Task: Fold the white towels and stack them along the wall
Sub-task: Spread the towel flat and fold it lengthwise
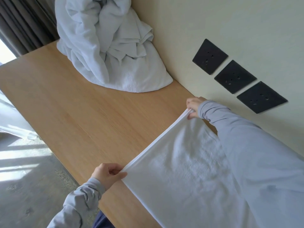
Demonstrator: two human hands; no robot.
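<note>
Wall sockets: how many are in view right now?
3, in a diagonal row on the wall: the farthest socket, the middle socket, the nearest socket beyond the right hand. Others may be out of frame.

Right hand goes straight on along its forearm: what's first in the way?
Probably the crumpled towel pile against the wall; only bare tabletop separates it from the right hand, though depth is unclear.

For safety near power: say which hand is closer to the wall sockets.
Right. The right hand grips the towel close to the sockets; the left hand is across the table.
</note>
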